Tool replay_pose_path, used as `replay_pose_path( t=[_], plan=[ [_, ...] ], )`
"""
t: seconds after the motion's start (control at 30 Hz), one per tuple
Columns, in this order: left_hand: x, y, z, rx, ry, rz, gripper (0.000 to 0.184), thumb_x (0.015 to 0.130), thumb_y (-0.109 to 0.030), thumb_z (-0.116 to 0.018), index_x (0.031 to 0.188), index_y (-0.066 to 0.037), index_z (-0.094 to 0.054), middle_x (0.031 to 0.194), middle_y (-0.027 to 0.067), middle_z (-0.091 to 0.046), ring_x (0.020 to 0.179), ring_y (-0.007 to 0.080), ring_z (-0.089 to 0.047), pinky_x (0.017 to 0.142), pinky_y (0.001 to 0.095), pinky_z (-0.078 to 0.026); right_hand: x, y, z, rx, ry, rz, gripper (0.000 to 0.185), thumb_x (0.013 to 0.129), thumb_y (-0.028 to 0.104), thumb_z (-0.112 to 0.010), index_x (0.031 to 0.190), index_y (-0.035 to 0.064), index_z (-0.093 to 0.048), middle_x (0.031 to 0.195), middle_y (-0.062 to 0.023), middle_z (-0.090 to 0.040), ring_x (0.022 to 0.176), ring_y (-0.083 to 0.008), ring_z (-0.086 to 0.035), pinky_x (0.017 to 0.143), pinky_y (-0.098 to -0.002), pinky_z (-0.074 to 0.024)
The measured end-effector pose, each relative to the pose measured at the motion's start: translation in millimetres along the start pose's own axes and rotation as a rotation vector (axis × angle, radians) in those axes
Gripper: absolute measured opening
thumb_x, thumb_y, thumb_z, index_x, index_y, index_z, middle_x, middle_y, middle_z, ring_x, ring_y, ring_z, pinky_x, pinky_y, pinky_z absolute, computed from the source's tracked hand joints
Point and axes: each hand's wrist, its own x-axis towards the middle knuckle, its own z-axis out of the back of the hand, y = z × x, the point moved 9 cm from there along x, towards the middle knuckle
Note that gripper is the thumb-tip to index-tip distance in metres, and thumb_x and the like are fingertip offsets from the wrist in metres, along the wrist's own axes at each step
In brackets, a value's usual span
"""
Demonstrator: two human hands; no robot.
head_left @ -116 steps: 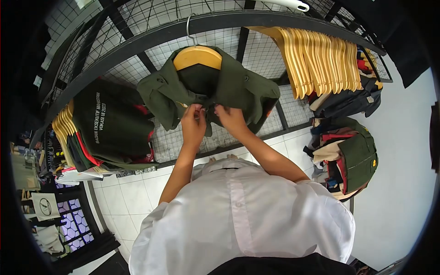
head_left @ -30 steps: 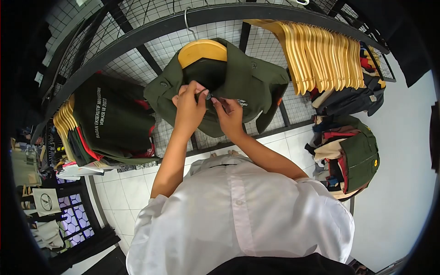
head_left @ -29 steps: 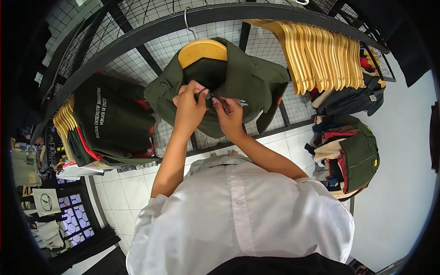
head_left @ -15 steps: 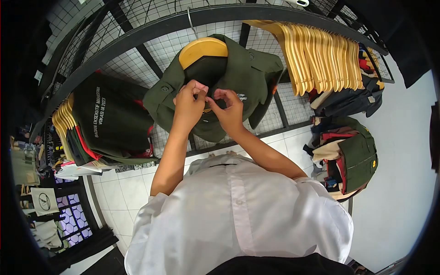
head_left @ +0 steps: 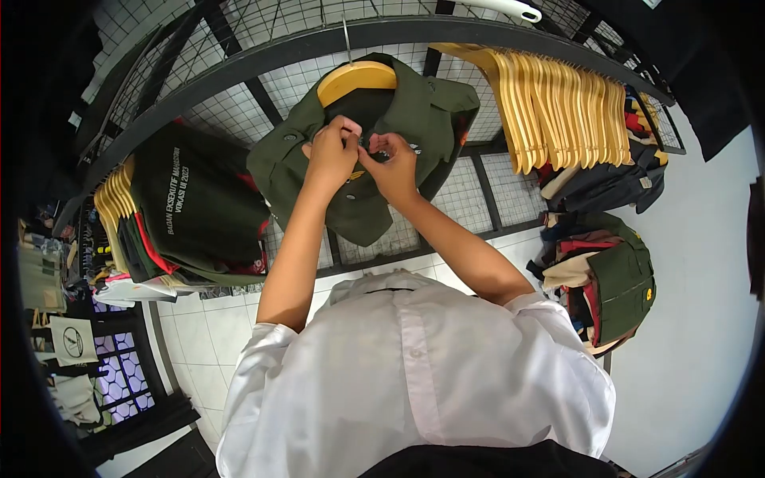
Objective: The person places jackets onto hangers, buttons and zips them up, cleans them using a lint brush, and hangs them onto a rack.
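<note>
A dark green shirt (head_left: 362, 219) hangs in front of me on a wooden hanger (head_left: 356, 78), its metal hook over the black rack bar (head_left: 398, 32). At the front opening below the collar, my left hand (head_left: 335, 155) is closed in a pinch on the shirt's edge. Close beside it, my right hand (head_left: 390, 166) pinches the other edge, thumb and fingertips together. The fingertips of both hands almost meet, and they hide the small spot between them. Lower on the front, a button and a yellow mark show.
Bare wooden hangers (head_left: 558, 107) hang in a row at the right. On the left hang dark garments with white lettering (head_left: 179, 195). More clothes (head_left: 621, 279) hang at the lower right, by a white wall (head_left: 685, 334). Wire mesh backs the rack.
Both hands stay at the shirt's front opening with only small finger shifts. The view has tilted slightly, and the shirt's lower part hangs a little differently.
</note>
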Motion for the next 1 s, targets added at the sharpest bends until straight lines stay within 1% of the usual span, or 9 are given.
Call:
replay_pose_path(
  t=[0.1, 0.13, 0.2, 0.3, 0.4, 0.57, 0.7, 0.8, 1.0],
  plan=[
    [2, -8, -4, 0.052, 0.023, -0.003, 0.012, 0.085, -0.014, -0.06, 0.094, -0.008, -0.058, 0.082, 0.005, -0.065, 0.079, 0.0192, -0.062, 0.077, 0.0388, -0.037, 8, -11, -5, 0.011, -0.041, 0.042, 0.022, 0.07, 0.001, -0.074, 0.083, -0.0039, -0.057, 0.08, -0.0111, -0.062, 0.072, -0.0174, -0.063, 0.068, -0.0277, -0.0496],
    [-2, -19, 2, 0.099, -0.105, -0.061, 0.013, 0.084, -0.015, -0.061, 0.094, -0.008, -0.058, 0.083, 0.0044, -0.064, 0.083, 0.0199, -0.061, 0.078, 0.0398, -0.035, 9, -11, -6, 0.017, -0.061, 0.059, 0.022, 0.069, 0.002, -0.074, 0.083, -0.0041, -0.057, 0.079, -0.0131, -0.062, 0.07, -0.0206, -0.064, 0.068, -0.0293, -0.0504],
    [-16, -40, 16, 0.195, -0.362, -0.18, 0.015, 0.082, -0.017, -0.064, 0.095, -0.01, -0.058, 0.085, 0.0032, -0.062, 0.089, 0.0213, -0.058, 0.08, 0.0419, -0.031, 8, -9, -7, -0.025, -0.058, 0.069, 0.02, 0.071, 0.001, -0.073, 0.083, -0.0042, -0.058, 0.08, -0.0129, -0.063, 0.072, -0.0194, -0.064, 0.068, -0.029, -0.0504],
    [-32, -49, 10, 0.279, -0.378, -0.207, 0.015, 0.081, -0.018, -0.065, 0.092, -0.01, -0.059, 0.086, 0.0028, -0.06, 0.091, 0.0227, -0.056, 0.078, 0.0417, -0.03, 7, -4, -5, -0.122, -0.063, 0.089, 0.016, 0.074, 0.001, -0.071, 0.083, -0.0045, -0.059, 0.08, -0.0123, -0.063, 0.074, -0.0169, -0.065, 0.067, -0.0285, -0.0503],
    [-38, -44, 7, 0.335, -0.37, -0.19, 0.014, 0.08, -0.018, -0.066, 0.089, -0.01, -0.059, 0.086, 0.0032, -0.059, 0.091, 0.024, -0.055, 0.078, 0.0415, -0.029, 1, -3, -7, -0.166, -0.058, 0.123, 0.021, 0.07, 0.002, -0.073, 0.085, -0.0025, -0.058, 0.077, -0.0145, -0.062, 0.073, -0.0252, -0.064, 0.066, -0.0339, -0.0499],
    [-39, -37, 6, 0.393, -0.339, -0.151, 0.009, 0.079, -0.013, -0.064, 0.085, -0.008, -0.06, 0.085, 0.0059, -0.061, 0.088, 0.0262, -0.056, 0.076, 0.0417, -0.028, -4, 8, -8, -0.201, -0.069, 0.222, 0.021, 0.07, 0.003, -0.074, 0.082, -0.0022, -0.058, 0.074, -0.0132, -0.061, 0.073, -0.0243, -0.064, 0.064, -0.033, -0.0493],
    [-38, -33, 2, 0.424, -0.307, -0.106, 0.007, 0.079, -0.009, -0.061, 0.086, -0.008, -0.06, 0.085, 0.0081, -0.062, 0.088, 0.027, -0.056, 0.075, 0.042, -0.028, -4, -1, -7, -0.264, -0.045, 0.067, 0.02, 0.07, 0.005, -0.074, 0.08, -0.0024, -0.058, 0.072, -0.012, -0.059, 0.069, -0.022, -0.063, 0.061, -0.0303, -0.049],
    [-39, -30, -5, 0.416, -0.291, -0.058, 0.009, 0.079, -0.008, -0.06, 0.088, -0.007, -0.059, 0.084, 0.009, -0.062, 0.089, 0.0273, -0.056, 0.075, 0.0423, -0.028, -6, -12, -7, -0.12, -0.047, -0.062, 0.021, 0.07, 0.006, -0.075, 0.079, -0.0029, -0.058, 0.07, -0.0111, -0.059, 0.065, -0.0193, -0.061, 0.058, -0.0281, -0.0487],
    [-44, -31, -11, 0.376, -0.257, -0.051, 0.016, 0.08, -0.008, -0.059, 0.096, -0.007, -0.057, 0.087, 0.0103, -0.061, 0.094, 0.0271, -0.056, 0.08, 0.0427, -0.028, -17, -27, -3, -0.003, -0.049, -0.061, 0.018, 0.072, 0.003, -0.071, 0.082, -0.004, -0.057, 0.073, -0.0113, -0.06, 0.064, -0.0162, -0.061, 0.059, -0.0276, -0.0492]
  ],
)
